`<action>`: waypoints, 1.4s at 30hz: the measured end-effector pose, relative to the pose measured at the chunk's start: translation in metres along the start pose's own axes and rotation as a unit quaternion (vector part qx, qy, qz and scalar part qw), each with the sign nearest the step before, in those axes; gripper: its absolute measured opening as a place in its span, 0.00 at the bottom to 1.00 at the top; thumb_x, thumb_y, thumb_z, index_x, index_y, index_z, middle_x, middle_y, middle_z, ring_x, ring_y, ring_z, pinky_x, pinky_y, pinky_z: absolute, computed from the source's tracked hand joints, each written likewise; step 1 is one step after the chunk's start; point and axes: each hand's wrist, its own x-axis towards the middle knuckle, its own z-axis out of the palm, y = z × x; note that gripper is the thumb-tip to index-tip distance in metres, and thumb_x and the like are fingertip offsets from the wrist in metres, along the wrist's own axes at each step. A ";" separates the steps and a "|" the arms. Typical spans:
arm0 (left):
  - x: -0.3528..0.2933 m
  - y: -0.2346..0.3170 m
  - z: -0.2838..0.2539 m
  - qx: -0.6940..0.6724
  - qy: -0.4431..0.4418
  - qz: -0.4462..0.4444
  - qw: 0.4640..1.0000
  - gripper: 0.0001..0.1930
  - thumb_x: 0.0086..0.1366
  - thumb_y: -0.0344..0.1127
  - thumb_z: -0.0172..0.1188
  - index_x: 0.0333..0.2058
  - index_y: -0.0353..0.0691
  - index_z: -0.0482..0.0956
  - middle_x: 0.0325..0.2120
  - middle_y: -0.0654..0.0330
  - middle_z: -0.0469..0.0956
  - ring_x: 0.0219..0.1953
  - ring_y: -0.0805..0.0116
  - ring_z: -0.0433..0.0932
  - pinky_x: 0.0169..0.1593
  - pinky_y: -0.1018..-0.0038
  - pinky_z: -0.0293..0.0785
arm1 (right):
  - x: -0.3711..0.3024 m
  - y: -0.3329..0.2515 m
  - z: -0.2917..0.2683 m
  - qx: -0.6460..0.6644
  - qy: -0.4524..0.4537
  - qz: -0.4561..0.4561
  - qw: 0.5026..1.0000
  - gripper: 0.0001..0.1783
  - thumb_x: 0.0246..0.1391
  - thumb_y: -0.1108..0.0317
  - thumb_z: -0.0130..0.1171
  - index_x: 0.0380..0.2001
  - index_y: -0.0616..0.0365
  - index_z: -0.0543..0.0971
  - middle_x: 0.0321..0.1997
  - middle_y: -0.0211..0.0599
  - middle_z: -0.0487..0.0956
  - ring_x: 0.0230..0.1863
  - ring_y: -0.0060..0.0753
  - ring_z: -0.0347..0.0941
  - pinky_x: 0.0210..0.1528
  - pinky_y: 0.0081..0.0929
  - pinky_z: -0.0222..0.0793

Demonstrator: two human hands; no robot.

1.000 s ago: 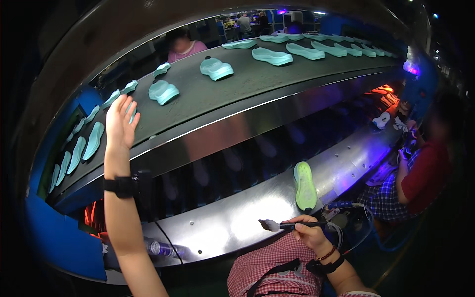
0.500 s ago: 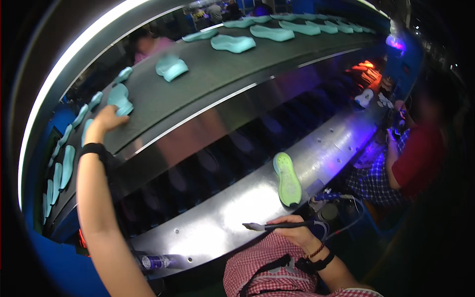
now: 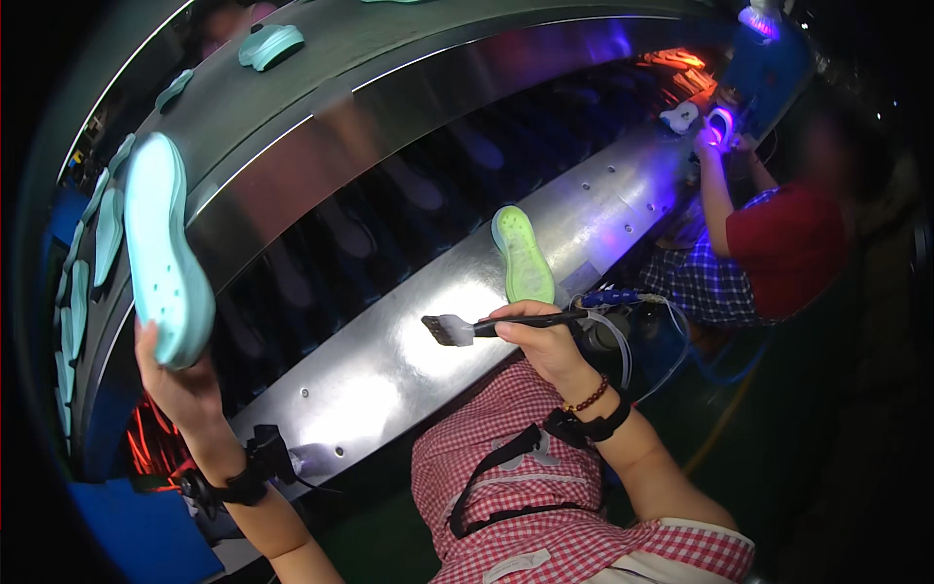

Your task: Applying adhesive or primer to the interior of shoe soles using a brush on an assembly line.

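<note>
My left hand [image 3: 183,387] is closed round one end of a pale turquoise shoe sole [image 3: 167,248], which it holds up at the left, in front of the conveyor belt. Small holes show in the face of that sole. In my right hand [image 3: 545,343] is a flat brush [image 3: 452,330] with a black handle, its bristles pointing left above the metal ledge [image 3: 365,375]. Just beyond the right hand, a lime-green shoe sole [image 3: 523,255] lies on the ledge, its near end hidden behind the hand and brush handle.
Several turquoise soles lie along the dark conveyor belt [image 3: 341,49]; one [image 3: 270,47] sits at the upper left. Dark soles fill a shadowed lower level. A co-worker in a red top [image 3: 786,248] works at the right under purple light. A red-orange glow [image 3: 156,443] shows at lower left.
My left hand has lifted a turquoise sole off the belt and drawn it nearer. The brush in my right hand has turned, showing its broad bristles. The view has shifted.
</note>
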 end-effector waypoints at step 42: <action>-0.190 -0.129 -0.006 -0.347 -0.058 -0.351 0.868 0.35 0.61 0.65 0.28 0.55 0.44 0.61 0.51 0.56 0.66 0.50 0.58 0.67 0.53 0.63 0.65 | -0.038 -0.004 0.097 -0.288 -0.264 -0.030 0.920 0.10 0.45 0.73 0.60 0.34 0.62 0.79 0.31 0.37 0.78 0.34 0.21 0.72 0.37 0.18 0.68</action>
